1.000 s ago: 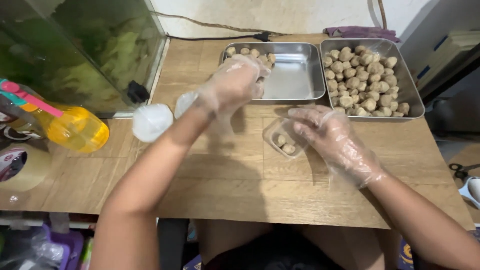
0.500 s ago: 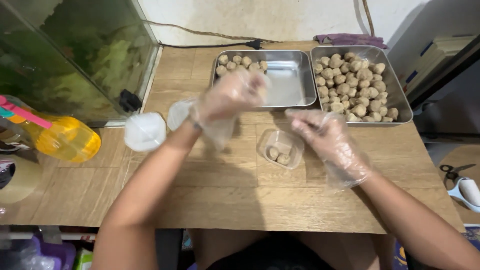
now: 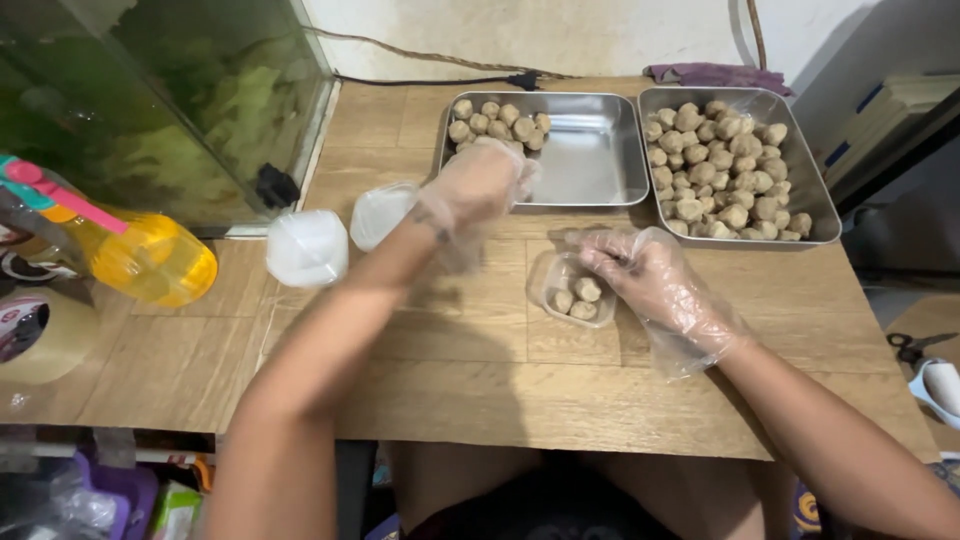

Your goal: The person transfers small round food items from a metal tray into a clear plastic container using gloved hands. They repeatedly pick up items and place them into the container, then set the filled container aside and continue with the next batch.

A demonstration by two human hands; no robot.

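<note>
Both my hands wear thin clear plastic gloves. My left hand (image 3: 480,185) hovers at the near edge of the left steel tray (image 3: 590,170), fingers curled; I cannot tell if it holds a ball. That tray carries several brown meatballs (image 3: 497,122) at its far left corner. My right hand (image 3: 645,275) rests at the right rim of a small clear plastic container (image 3: 572,290) that holds three meatballs. The right steel tray (image 3: 815,205) is heaped with meatballs (image 3: 720,170).
Two stacks of clear plastic cups or lids (image 3: 306,247) (image 3: 380,214) lie left of my left hand. A glass aquarium (image 3: 170,100) fills the far left. An orange spray bottle (image 3: 140,255) and a tape roll (image 3: 40,335) sit at the left edge. Scissors (image 3: 908,348) lie on the floor.
My left hand has drawn a little closer to the left tray's edge. My right hand stays at the small container. The camera view has shifted slightly.
</note>
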